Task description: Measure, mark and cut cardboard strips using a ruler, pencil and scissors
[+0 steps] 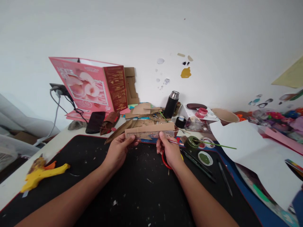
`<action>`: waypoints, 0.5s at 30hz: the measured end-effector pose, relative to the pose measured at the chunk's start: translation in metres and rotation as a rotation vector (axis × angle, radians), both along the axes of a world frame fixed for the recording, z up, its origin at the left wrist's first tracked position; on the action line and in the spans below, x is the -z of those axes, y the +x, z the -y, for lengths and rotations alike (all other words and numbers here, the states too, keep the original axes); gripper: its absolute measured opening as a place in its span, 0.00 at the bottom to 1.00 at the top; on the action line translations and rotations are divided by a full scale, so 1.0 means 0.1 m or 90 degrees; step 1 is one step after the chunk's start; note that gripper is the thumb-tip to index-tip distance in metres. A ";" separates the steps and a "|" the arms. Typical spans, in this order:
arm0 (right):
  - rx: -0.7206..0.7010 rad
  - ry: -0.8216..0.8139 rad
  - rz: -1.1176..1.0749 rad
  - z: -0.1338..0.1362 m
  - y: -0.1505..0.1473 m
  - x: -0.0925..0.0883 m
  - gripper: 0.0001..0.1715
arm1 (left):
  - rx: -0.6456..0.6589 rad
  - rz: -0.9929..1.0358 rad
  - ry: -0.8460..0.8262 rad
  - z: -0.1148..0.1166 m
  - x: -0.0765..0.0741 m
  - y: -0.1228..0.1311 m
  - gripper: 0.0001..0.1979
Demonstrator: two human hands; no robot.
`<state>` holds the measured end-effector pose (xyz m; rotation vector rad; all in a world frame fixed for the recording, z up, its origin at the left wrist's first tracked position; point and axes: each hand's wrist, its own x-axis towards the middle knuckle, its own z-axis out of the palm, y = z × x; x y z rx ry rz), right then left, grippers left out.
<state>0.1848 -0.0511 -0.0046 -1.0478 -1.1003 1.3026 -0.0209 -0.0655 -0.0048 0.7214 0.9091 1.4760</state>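
Observation:
Both my hands hold up a long brown cardboard strip point(149, 130) above the black mat point(132, 183). My left hand point(119, 148) pinches its left end, fingers closed on it. My right hand point(169, 148) grips the strip nearer its right end between thumb and fingers. A red-handled pair of scissors point(165, 161) lies on the mat just under my right hand. A thin brush point(176, 142) lies beside that hand.
A yellow glue gun point(41, 175) lies at the left. A pink gift bag point(92, 83), black phone point(95, 122), flask point(171, 104), cardboard scraps point(142, 110), green paint pot point(191, 143), paint lid point(204, 157), white paper point(253, 151) and pens point(223, 178) ring the mat.

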 end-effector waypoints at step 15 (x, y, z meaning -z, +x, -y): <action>-0.002 0.016 0.022 0.02 -0.03 0.03 0.36 | -0.025 0.027 -0.025 -0.02 -0.01 -0.01 0.25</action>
